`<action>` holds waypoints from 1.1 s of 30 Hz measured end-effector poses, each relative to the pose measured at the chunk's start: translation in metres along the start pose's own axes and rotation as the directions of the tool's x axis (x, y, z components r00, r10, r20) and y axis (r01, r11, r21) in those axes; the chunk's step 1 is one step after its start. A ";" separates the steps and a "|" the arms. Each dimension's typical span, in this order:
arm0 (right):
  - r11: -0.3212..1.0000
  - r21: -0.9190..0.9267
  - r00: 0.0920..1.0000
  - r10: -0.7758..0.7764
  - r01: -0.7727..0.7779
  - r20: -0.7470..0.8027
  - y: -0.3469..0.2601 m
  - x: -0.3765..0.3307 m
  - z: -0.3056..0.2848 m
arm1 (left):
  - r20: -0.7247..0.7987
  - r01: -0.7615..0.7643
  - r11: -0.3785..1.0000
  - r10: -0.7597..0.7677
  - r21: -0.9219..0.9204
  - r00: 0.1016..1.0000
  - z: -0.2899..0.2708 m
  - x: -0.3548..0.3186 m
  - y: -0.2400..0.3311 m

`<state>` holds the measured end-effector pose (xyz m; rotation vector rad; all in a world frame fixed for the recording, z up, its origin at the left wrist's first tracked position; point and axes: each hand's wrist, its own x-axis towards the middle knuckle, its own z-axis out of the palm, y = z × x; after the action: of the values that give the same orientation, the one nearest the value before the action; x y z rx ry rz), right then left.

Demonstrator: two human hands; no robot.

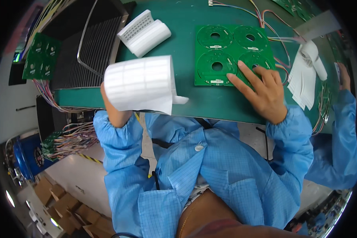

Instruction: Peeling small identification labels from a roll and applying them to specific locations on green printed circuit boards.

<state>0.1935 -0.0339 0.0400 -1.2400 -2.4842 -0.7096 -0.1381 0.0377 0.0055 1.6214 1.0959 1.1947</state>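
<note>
My left hand (113,112) holds up a roll of white labels (141,83) over the table's front edge. The roll hides the fingers, and a short strip juts from its right side. A green circuit board panel (235,55) with round boards marked out in it lies flat on the table, right of the roll. Small white labels sit on its round sections. My right hand (264,92) rests on the panel's lower right part, fingers spread, with two fingertips touching the surface near a white label (217,81).
On the green mat (182,43) lies another white label roll (148,35). A black ribbed rack (93,43) stands at left, beside green boards with wires (41,57). White label strips (303,87) and coloured wires (275,22) are at right. Another person's sleeve (343,131) shows at far right.
</note>
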 end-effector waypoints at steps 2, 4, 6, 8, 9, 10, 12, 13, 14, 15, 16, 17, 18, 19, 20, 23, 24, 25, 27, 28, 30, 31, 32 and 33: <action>0.997 0.031 0.996 0.064 -0.066 0.058 -0.010 -0.009 0.009 | 0.005 0.061 0.997 -0.060 -0.058 0.998 0.012 -0.002 -0.001; 0.993 0.095 0.993 0.067 -0.076 0.101 -0.018 -0.011 0.016 | 0.019 0.125 0.858 -0.133 -0.498 0.991 0.029 -0.003 0.002; 0.983 0.153 0.988 0.077 -0.098 0.137 -0.021 -0.007 0.016 | 0.061 0.165 0.840 -0.156 -0.517 0.986 0.043 -0.004 0.005; 0.945 0.327 0.994 -0.003 -0.034 0.112 -0.021 0.003 0.014 | 0.138 0.224 0.771 -0.177 -0.596 0.975 0.056 -0.005 0.007; 0.946 0.323 0.993 0.003 -0.040 0.115 -0.019 0.010 0.013 | 0.152 0.251 0.771 -0.200 -0.585 0.968 0.061 -0.005 0.008; 0.878 0.461 0.992 0.119 -0.129 0.051 -0.012 0.016 0.009 | 0.158 0.288 0.738 -0.243 -0.610 0.957 0.066 -0.007 0.008; 0.587 0.765 0.935 0.351 -0.263 0.052 -0.003 0.027 -0.001 | 0.177 0.347 0.721 -0.303 -0.599 0.936 0.073 -0.010 0.010; 0.609 0.751 0.945 0.320 -0.257 0.065 -0.004 0.033 -0.002 | 0.184 0.344 0.714 -0.294 -0.609 0.938 0.076 -0.012 0.012; 0.535 0.824 0.957 0.287 -0.188 0.032 -0.002 0.041 -0.001 | 0.188 0.299 0.829 -0.237 -0.473 0.953 0.079 -0.014 0.015; 0.468 0.873 0.973 0.230 -0.139 0.031 -0.003 0.046 0.001 | 0.193 0.297 0.913 -0.250 -0.278 0.949 0.082 -0.015 0.019; 0.323 0.923 0.970 0.190 -0.207 0.151 0.002 0.049 0.001 | 0.329 0.464 0.861 -0.385 -0.207 0.862 0.084 -0.016 0.023; 0.332 0.918 0.968 0.200 -0.215 0.154 0.001 0.050 0.003 | 0.429 0.504 0.830 -0.375 -0.238 0.822 0.086 -0.017 0.028; 0.011 0.929 0.911 0.197 -0.371 0.362 -0.001 0.051 0.006 | 0.403 0.434 0.850 -0.299 -0.300 0.865 0.087 -0.017 0.032; -0.299 0.814 0.822 0.135 -0.498 0.553 -0.002 0.051 0.009 | 0.281 0.250 0.865 -0.133 -0.434 0.950 0.092 -0.019 0.036; -0.399 0.783 0.820 0.116 -0.478 0.560 -0.007 0.049 0.012 | 0.295 0.221 0.828 -0.071 -0.515 0.953 0.091 -0.015 0.039; -0.341 0.753 0.773 0.106 -0.562 0.625 -0.015 0.041 0.016 | 0.185 0.204 0.810 -0.120 -0.550 0.975 0.099 -0.013 0.044; -0.228 0.702 0.700 0.103 -0.675 0.707 -0.015 0.038 0.015 | 0.227 0.227 0.825 -0.124 -0.518 0.966 0.100 -0.011 0.044; -0.256 0.725 0.730 0.094 -0.640 0.677 -0.016 0.035 0.014 | 0.227 0.231 0.818 -0.126 -0.527 0.966 0.103 -0.010 0.044; 0.289 0.906 0.861 0.489 -0.309 0.138 -0.015 0.032 0.011 | 0.187 0.306 0.789 -0.244 -0.532 0.952 0.113 -0.011 0.043; 0.527 0.824 0.896 0.440 -0.209 -0.055 -0.011 0.031 0.010 | 0.198 0.317 0.781 -0.248 -0.538 0.948 0.117 -0.012 0.043; 0.682 0.710 0.925 0.362 -0.176 -0.118 -0.009 0.029 0.008 | 0.204 0.287 0.824 -0.212 -0.489 0.956 0.124 -0.013 0.042; 0.801 0.585 0.952 0.266 -0.131 -0.151 -0.009 0.028 0.008 | 0.212 0.293 0.819 -0.213 -0.494 0.954 0.126 -0.013 0.042; 0.808 0.576 0.949 0.266 -0.123 -0.171 -0.009 0.028 0.009 | 0.233 0.308 0.807 -0.216 -0.504 0.948 0.128 -0.014 0.042; 0.795 0.593 0.946 0.277 -0.125 -0.171 -0.010 0.027 0.011 | 0.246 0.326 0.791 -0.228 -0.518 0.942 0.129 -0.014 0.043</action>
<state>0.1691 -0.0154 0.0399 -1.0716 -2.0745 -0.0266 -0.0082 -0.0031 0.0151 1.0445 0.7481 1.0265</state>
